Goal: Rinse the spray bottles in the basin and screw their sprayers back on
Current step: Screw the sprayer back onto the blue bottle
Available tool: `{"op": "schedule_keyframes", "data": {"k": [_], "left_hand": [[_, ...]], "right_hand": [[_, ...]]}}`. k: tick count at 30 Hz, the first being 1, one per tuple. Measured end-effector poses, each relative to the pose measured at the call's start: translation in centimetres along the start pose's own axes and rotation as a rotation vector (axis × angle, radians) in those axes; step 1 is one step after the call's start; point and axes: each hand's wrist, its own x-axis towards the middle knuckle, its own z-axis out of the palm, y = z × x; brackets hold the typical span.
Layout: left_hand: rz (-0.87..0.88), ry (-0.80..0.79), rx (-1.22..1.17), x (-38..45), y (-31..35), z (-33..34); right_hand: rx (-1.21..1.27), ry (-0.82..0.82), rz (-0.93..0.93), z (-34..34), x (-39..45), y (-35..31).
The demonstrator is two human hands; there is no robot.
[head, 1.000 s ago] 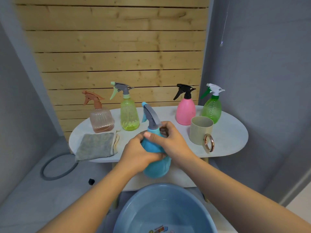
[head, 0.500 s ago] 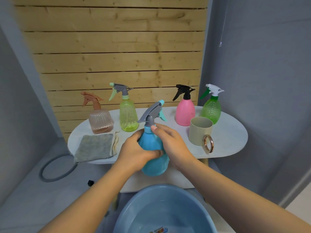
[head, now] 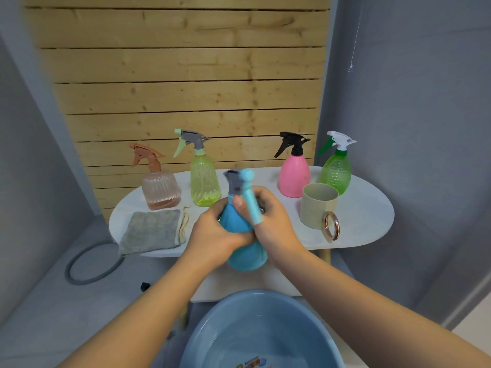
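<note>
I see the sprayer (head: 245, 192) has swung round since a moment ago, its trigger now pointing at me. My right hand (head: 271, 221) clamps its collar, my left hand (head: 215, 235) clamps the blue bottle (head: 245, 251), held above the counter's (head: 372, 229) near edge, beyond the basin (head: 265, 328). I judge it's mid-twist.

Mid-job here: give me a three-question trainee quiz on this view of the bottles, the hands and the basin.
1. True or false: the pink opaque spray bottle is held over the basin.
2. Which hand grips the body of the blue plastic spray bottle: A left, B right?
3. Fill in: the beige mug has a ____ ring handle.

Key: 1 false, it stands on the white oval table. 2 A, the left hand; the right hand is at the neck by the teal trigger sprayer. 3 gold.
</note>
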Motion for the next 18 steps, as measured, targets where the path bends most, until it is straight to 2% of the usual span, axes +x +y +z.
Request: {"op": "schedule_keyframes", "data": {"k": [3, 8, 14, 16, 18], "left_hand": [[-0.002, -0.012, 0.019, -0.2, 0.1, 0.2], [0.012, -0.009, -0.026, -0.1, 0.4, 0.0], [0.04, -0.039, -0.078, -0.4, 0.2, 0.0], [0.048, -0.08, -0.076, -0.4, 0.2, -0.3], [0.056, -0.114, -0.057, -0.1, 0.1, -0.8]], "right_hand": [[-0.079, 0.025, -0.089, 0.0, -0.2, -0.1], [-0.133, -0.147, -0.148, -0.4, 0.0, -0.5], [-0.129, -0.037, -0.042, -0.4, 0.4, 0.2], [-0.127, -0.125, 0.015, -1.1, 0.7, -0.3], [-0.044, -0.294, 0.106, -2.1, 1.1, -1.1]]}}
